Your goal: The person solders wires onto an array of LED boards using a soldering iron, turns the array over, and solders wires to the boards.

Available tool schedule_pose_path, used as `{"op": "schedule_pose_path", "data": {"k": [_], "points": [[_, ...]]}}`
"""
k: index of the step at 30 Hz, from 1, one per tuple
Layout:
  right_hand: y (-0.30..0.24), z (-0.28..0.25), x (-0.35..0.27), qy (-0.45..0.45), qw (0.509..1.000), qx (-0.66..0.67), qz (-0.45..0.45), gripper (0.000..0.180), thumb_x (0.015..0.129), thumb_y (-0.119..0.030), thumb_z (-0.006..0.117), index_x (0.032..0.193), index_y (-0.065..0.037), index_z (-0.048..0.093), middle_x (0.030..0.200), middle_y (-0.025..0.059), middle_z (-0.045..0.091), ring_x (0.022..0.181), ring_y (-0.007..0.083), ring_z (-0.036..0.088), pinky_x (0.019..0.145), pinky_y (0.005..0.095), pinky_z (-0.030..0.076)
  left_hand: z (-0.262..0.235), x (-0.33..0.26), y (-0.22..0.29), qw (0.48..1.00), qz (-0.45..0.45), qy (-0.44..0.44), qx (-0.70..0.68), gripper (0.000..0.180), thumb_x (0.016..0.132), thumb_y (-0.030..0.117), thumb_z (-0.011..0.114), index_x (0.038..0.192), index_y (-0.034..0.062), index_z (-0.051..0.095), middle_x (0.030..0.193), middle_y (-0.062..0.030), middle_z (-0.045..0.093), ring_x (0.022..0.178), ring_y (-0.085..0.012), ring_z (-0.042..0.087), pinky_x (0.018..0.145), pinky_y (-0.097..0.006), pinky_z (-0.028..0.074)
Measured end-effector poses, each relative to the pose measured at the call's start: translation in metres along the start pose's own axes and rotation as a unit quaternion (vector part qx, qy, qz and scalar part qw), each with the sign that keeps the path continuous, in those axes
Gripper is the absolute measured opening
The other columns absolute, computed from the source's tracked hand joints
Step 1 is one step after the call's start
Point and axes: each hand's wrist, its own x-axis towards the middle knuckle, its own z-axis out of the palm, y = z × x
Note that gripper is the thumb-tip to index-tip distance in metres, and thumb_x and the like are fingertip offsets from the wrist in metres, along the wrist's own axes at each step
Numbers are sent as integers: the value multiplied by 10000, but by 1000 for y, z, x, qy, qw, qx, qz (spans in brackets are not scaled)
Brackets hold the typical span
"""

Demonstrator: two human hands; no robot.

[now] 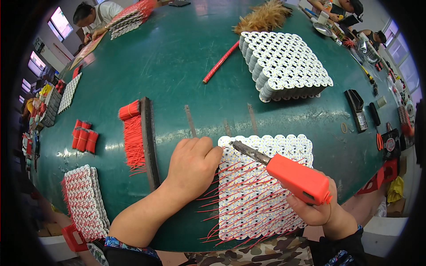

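An electronics assembly workshop: a green table carries stacked white circuit boards, red wire bundles and a soldering iron; other workers sit along its far edge.

We see a table with a glossy green top, scratched and worn. The soldering iron has a matt orange plastic handle and a dull, dark metal tip. The white panel of small boards looks smooth, with thin red plastic-coated wires. The duster is of soft brown feathers.
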Motion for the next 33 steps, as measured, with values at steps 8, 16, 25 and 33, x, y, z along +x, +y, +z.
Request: {"op": "schedule_pose_path", "data": {"k": [8,16,25,33], "points": [[1,3,-1,18,1000,-3,-16,539,813,-68,796,1279,97,580,926,165,738,751,265,743,706,327,582,0,1,1,1000,-2,1,-2,112,738,34,686,848,56,687,781,-73,544,720,-288,581,660,-430,443],[4,-6,-8,1,998,-51,-48,507,817,-76,792,1254,98,602,1030,190,730,797,274,750,722,332,585,-2,3,6,998,6,36,-45,145,725,39,709,870,49,708,786,-57,570,736,-278,582,668,-419,450],[5,-3,-9,0,1000,-11,-24,503,831,-64,781,1268,102,594,1009,188,742,813,271,759,747,334,592,-2,3,8,999,35,15,-11,149,728,50,703,875,53,724,788,-49,570,757,-262,592,727,-416,458],[5,-2,-7,-14,1000,12,1,532,840,-63,781,1298,102,566,987,187,748,849,266,764,775,345,597,-2,3,6,999,34,-1,-16,156,731,54,701,884,58,728,823,-51,599,788,-265,610,748,-415,468]]}}
